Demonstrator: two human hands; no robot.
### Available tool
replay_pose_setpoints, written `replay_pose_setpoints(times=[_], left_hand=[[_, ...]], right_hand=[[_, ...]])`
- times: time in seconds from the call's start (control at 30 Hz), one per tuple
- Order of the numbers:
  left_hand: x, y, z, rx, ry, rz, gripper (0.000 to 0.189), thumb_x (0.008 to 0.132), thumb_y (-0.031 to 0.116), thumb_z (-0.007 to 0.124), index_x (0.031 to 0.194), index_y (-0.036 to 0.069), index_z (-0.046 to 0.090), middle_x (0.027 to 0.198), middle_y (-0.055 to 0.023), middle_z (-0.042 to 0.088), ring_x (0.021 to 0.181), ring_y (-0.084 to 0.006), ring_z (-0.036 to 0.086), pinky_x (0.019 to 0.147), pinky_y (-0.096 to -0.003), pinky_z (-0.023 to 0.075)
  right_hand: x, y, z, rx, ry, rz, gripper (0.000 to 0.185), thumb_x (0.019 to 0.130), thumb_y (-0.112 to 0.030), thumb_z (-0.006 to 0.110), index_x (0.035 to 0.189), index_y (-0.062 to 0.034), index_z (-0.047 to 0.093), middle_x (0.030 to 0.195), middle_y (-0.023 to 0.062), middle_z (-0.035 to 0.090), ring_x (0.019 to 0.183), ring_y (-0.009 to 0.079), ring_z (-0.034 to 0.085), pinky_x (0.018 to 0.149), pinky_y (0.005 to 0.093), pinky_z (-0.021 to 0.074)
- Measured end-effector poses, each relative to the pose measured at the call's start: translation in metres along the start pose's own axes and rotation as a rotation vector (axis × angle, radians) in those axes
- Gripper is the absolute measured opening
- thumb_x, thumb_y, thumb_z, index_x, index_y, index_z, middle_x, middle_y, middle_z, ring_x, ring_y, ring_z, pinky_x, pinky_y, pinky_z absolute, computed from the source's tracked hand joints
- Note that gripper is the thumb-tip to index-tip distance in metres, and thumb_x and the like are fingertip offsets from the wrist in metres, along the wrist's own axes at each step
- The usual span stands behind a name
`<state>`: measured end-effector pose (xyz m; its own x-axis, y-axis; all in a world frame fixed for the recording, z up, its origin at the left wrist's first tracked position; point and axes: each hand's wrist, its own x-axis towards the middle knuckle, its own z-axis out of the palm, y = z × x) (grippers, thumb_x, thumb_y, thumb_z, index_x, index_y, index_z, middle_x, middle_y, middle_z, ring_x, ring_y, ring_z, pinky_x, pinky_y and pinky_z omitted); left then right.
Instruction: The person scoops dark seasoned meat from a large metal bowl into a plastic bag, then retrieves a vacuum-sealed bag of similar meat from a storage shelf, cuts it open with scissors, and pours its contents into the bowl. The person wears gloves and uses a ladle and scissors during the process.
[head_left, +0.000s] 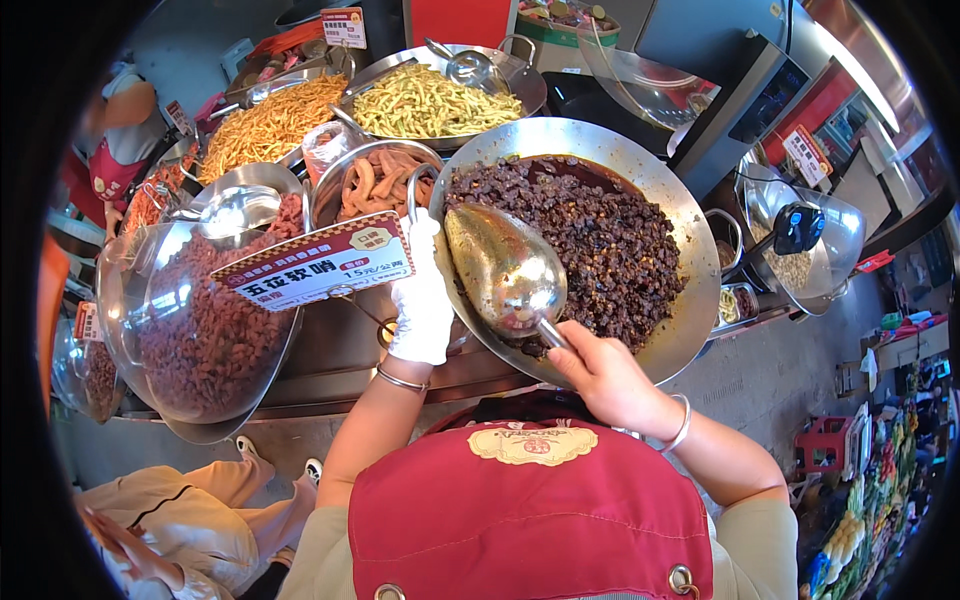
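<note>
Before me a wide steel wok (696, 300) holds dark diced food (600, 232) in reddish oil. My right hand (607, 375) grips the handle of a big metal scoop (506, 270), whose rounded, oil-smeared bowl rests over the food's left side. At the wok's left edge, my white-gloved left hand (424, 300) is closed around a loop handle (415, 187); a price sign (322, 262) on a wire stand partly covers the fingers. Left of that hand, reddish-brown pieces (210, 330) sit under a clear plastic cover (124, 300).
Behind stand a pot of orange-brown strips (386, 184), a pan of green strips (435, 101) and orange shreds (262, 127). A grey scale (742, 105) rises at right. One person (127, 135) stands far left; another, in light clothes (187, 517), is at lower left.
</note>
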<state>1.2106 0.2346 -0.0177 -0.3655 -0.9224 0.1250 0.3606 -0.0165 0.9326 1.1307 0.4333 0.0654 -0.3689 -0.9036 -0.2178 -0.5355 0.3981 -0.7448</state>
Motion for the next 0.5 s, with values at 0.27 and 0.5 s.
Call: replay_pose_setpoints(times=[0.27,0.5], left_hand=[[0.008,-0.012,-0.004,-0.059,0.042,-0.014,0.03,0.095,0.024,0.047,0.116,0.003,0.052,0.114,-0.0032,0.054,0.107,-0.0135,0.048,0.096,-0.0285,0.0354],[0.007,-0.009,0.001,-0.139,0.1,0.054,0.014,0.09,0.017,0.054,0.097,0.007,0.061,0.087,0.0049,0.053,0.08,-0.0052,0.045,0.074,-0.0228,0.0383]], right_hand=[[0.004,0.028,-0.038,-0.029,0.147,0.028,0.018,0.091,-0.02,0.05,0.098,-0.0041,0.053,0.06,0.0149,0.056,0.055,0.0295,0.058,0.052,0.0404,0.0428],[0.016,0.043,-0.084,0.382,0.072,0.186,0.023,0.096,-0.019,0.044,0.11,-0.0033,0.053,0.058,-0.0041,0.043,0.042,0.0027,0.039,0.036,0.0169,0.0286]])
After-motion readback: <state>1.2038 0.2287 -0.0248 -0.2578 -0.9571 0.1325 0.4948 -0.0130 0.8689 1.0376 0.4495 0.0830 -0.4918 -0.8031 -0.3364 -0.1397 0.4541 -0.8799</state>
